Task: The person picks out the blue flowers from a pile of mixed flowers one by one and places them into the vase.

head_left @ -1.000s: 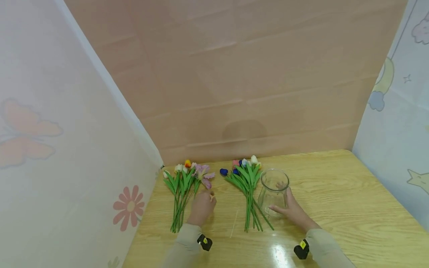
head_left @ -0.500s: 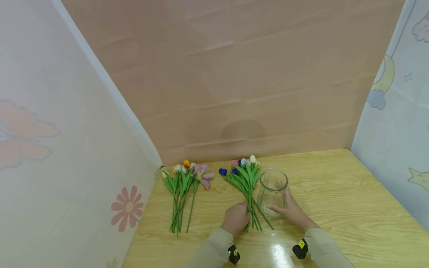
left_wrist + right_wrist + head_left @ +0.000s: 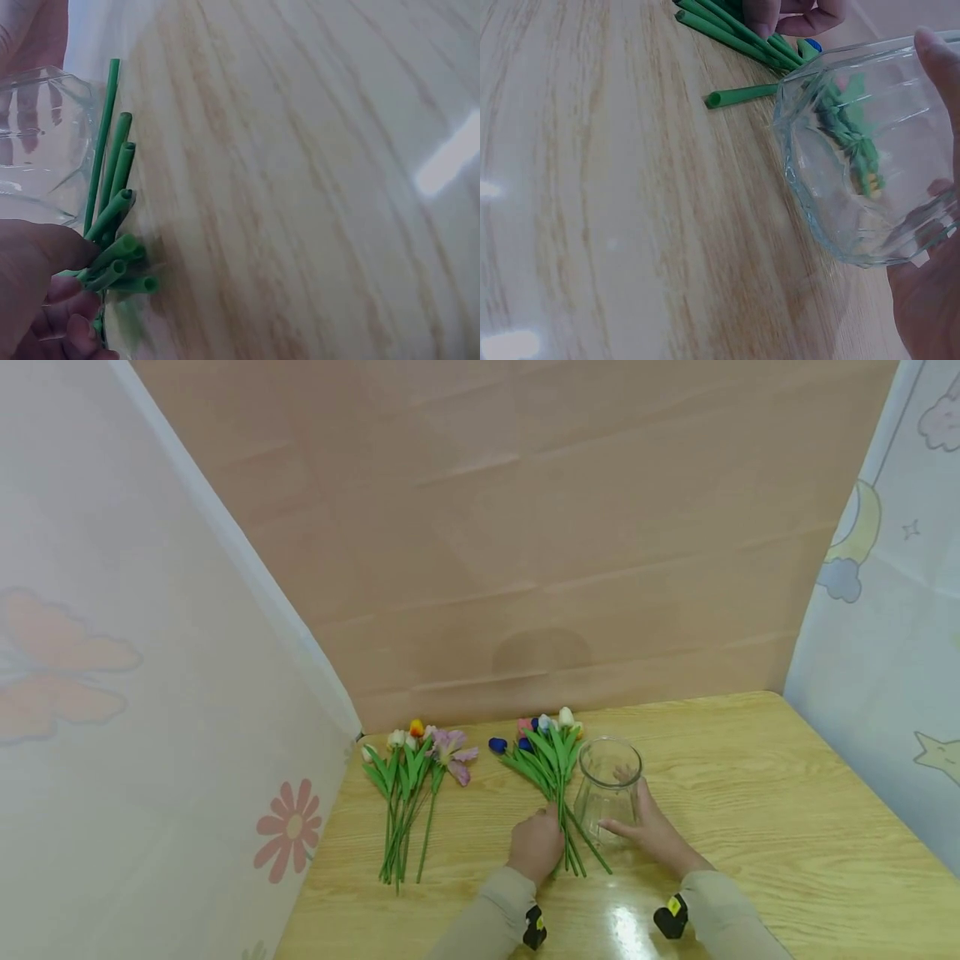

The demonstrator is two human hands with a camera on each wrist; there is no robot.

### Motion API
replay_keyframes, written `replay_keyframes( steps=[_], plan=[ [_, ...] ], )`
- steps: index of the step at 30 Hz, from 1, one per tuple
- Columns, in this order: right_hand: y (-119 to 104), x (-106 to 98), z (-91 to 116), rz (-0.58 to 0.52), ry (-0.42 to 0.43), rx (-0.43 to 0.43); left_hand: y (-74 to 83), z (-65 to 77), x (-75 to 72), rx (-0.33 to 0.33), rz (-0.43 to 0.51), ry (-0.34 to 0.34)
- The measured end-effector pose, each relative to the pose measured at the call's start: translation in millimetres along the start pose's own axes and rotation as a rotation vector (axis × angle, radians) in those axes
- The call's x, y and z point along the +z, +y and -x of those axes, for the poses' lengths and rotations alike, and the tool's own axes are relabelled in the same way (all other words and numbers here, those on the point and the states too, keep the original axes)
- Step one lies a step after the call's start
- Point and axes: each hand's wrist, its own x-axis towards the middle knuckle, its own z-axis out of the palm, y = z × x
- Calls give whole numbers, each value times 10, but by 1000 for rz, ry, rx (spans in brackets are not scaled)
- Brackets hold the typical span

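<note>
In the head view my left hand point(image 3: 537, 845) is at the stems of a bunch of artificial tulips point(image 3: 553, 760) with blue, pink and white heads. Its thumb and fingers pinch several of the green stems point(image 3: 112, 225), whose cut ends fan out in the left wrist view. Right beside this bunch stands a clear glass vase point(image 3: 606, 802), upright with nothing in it. My right hand point(image 3: 660, 835) holds the vase from its right side, thumb at the front and fingers behind the glass point(image 3: 802, 180). One stem reaches close to the vase's base.
Another bunch of white and orange tulips point(image 3: 405, 768) lies on the left of the wooden table point(image 3: 750, 793). Next to it lies a purple flower point(image 3: 453, 756) on its own stem. A brown backdrop point(image 3: 562, 527) and printed side walls border the table.
My left hand has moved right, away from the purple flower, to the stems of the tulip bunch near the vase, and pinches them. My right hand has stayed on the vase.
</note>
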Motion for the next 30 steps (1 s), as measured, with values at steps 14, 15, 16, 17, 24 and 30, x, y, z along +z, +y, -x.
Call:
replay_keyframes(
  steps=[14,15,16,17,24,30],
  plan=[
    [-12,-12,-2,-10,-8,0,60,-36,-52,15,-144,133],
    [-15,-12,-3,-11,-10,0,71,-45,-54,4,-135,118],
    [-18,-15,-2,-12,-10,0,83,-54,-55,-4,-128,110],
    [-21,-16,-2,-14,-10,0,93,-63,-51,-9,-125,106],
    [-37,-9,2,-18,-11,8,105,-132,34,-101,43,2],
    [-5,-1,16,1,-6,8,8,-158,119,-284,384,-176]
  ],
)
